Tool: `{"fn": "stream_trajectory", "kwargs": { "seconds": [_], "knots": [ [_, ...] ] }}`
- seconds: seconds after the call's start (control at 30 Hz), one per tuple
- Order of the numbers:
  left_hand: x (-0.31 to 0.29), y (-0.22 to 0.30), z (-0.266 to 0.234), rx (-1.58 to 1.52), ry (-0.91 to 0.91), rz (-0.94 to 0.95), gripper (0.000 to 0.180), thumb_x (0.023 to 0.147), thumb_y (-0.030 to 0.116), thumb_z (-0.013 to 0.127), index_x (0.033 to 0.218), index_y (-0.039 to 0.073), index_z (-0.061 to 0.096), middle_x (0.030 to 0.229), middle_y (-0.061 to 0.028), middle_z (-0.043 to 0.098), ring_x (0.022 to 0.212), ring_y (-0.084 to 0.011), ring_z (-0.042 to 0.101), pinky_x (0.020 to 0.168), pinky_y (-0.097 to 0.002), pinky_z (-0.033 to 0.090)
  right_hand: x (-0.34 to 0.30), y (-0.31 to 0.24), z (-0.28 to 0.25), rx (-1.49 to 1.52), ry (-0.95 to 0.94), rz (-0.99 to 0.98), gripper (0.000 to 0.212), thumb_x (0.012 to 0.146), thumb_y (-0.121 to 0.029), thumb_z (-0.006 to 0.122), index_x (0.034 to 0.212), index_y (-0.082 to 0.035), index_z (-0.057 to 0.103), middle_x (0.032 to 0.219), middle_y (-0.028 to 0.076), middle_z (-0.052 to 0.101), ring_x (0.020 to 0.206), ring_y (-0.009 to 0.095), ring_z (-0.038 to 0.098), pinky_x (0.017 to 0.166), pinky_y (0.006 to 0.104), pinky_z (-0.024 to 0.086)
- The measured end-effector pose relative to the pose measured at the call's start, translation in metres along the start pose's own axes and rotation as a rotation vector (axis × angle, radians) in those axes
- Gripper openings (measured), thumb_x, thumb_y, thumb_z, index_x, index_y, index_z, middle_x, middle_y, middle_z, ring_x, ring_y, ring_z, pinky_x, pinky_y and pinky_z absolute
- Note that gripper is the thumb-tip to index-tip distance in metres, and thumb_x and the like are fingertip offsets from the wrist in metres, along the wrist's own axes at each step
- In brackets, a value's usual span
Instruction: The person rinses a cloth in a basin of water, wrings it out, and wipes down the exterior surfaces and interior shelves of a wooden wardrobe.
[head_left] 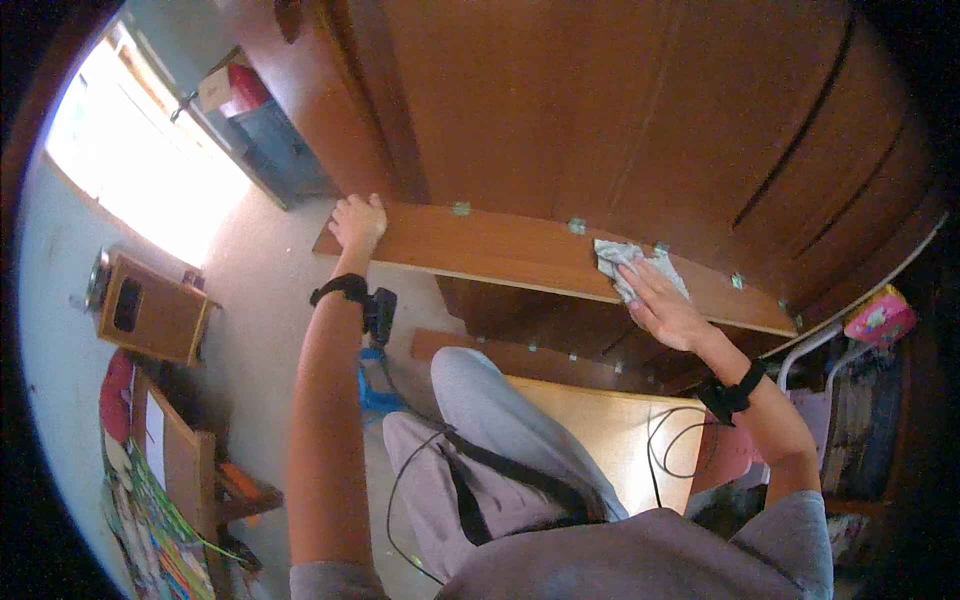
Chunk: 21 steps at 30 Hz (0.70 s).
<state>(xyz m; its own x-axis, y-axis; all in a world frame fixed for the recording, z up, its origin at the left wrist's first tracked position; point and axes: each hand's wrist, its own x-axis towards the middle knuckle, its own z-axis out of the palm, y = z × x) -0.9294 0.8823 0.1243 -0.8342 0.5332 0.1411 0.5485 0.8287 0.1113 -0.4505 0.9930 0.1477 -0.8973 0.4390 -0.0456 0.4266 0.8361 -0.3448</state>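
Observation:
A long brown wooden shelf board (480, 243) stretches across the front of a large wooden cabinet (560, 110). My left hand (358, 222) rests on the board's left end, fingers slightly apart, holding nothing. Further right, my right hand (662, 303) presses a crumpled light grey cloth (612, 256) against the board's top, with part of the cloth under the palm and fingers. Small pale green tape pieces (577, 226) line the joint between board and cabinet. Each wrist wears a black strap with a small device.
Below is a lower brown shelf (500, 350), beside a light wooden surface (590, 420) with a black cable (655, 450). A wooden box-shaped speaker (155, 308) stands left, near a bright doorway (150, 150). A pink package (880, 315) sits at the right.

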Motion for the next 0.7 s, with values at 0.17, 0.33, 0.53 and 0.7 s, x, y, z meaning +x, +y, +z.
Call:
{"fn": "stream_trajectory", "kwargs": {
  "seconds": [0.17, 0.33, 0.53, 0.7],
  "knots": [
    [0.004, -0.014, -0.01, -0.017, 0.017, 0.056, 0.053, 0.091, 0.044, 0.038, 0.117, 0.001, 0.053, 0.127, -0.0166, 0.047, 0.121, -0.0319, 0.04, 0.1, -0.0439, 0.031, 0.047, -0.031, -0.008, 0.011, -0.265, -0.007, 0.058, 0.096, -0.037, 0.028, 0.144, -0.009, 0.011, 0.148, 0.022, 0.008, 0.139, 0.032, 0.005, 0.113, 0.0396, 0.007],
    [0.016, -0.045, -0.019, -0.047, -0.133, -0.226, 0.061, 0.092, 0.051, 0.026, 0.122, 0.005, 0.052, 0.126, -0.016, 0.052, 0.119, -0.0315, 0.045, 0.101, -0.0441, 0.03, 0.099, -0.063, 0.004, 0.002, -0.333, -0.108, 0.065, 0.095, -0.043, 0.032, 0.144, -0.008, 0.009, 0.148, 0.023, 0.005, 0.139, 0.033, 0.0, 0.112, 0.041, 0.005],
    [0.014, -0.042, -0.015, -0.252, -0.103, -0.29, 0.067, 0.091, 0.057, 0.018, 0.124, 0.011, 0.053, 0.121, -0.0144, 0.057, 0.115, -0.0302, 0.051, 0.099, -0.0452, 0.032, 0.171, -0.108, 0.035, 0.033, -0.269, -0.338, 0.067, 0.093, -0.047, 0.032, 0.144, -0.006, 0.013, 0.148, 0.021, 0.008, 0.139, 0.034, 0.003, 0.112, 0.0412, 0.005],
    [0.012, -0.051, -0.009, -0.475, 0.035, -0.314, 0.065, 0.091, 0.056, 0.017, 0.121, 0.011, 0.054, 0.116, -0.0141, 0.059, 0.112, -0.0325, 0.052, 0.095, -0.0438, 0.035, 0.238, -0.161, 0.066, 0.042, -0.203, -0.499, 0.062, 0.094, -0.042, 0.03, 0.143, -0.006, 0.017, 0.149, 0.018, 0.012, 0.139, 0.031, 0.005, 0.113, 0.0414, 0.006]
  ]
}}
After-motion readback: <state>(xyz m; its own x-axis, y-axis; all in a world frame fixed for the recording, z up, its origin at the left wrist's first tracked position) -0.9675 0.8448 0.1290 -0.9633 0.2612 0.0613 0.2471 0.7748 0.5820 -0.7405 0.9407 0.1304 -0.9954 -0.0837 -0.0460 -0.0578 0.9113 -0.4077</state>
